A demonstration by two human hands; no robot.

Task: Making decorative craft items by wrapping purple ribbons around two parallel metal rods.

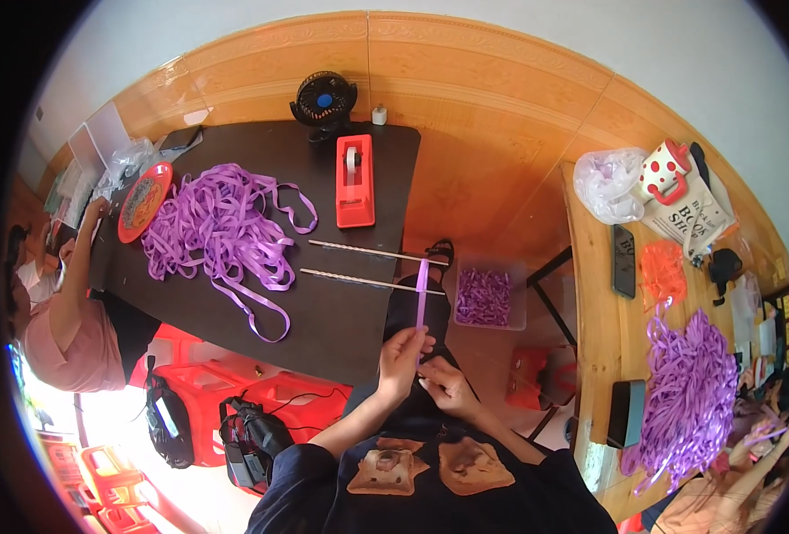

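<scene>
A purple ribbon (422, 303) runs from two thin rods down toward me, pulled straight. The far rod (350, 248) and the near rod (346, 278) lie side by side on the dark table, their right ends jutting past its edge. My left hand (401, 363) is closed in a pinch on the ribbon below the rods. Just below and to the right, my right hand (449, 390) pinches close to the ribbon's lower part; its fingertips partly hide what they hold. A tangled heap of purple ribbon (225, 222) covers the table's left half.
A red tape dispenser (355, 191), black fan (323, 102) and red plate (145, 203) sit on the dark table (341, 334). Cut purple pieces fill a clear bin (521, 298). More ribbon (688, 400) lies on the wooden table at right. People sit on both sides.
</scene>
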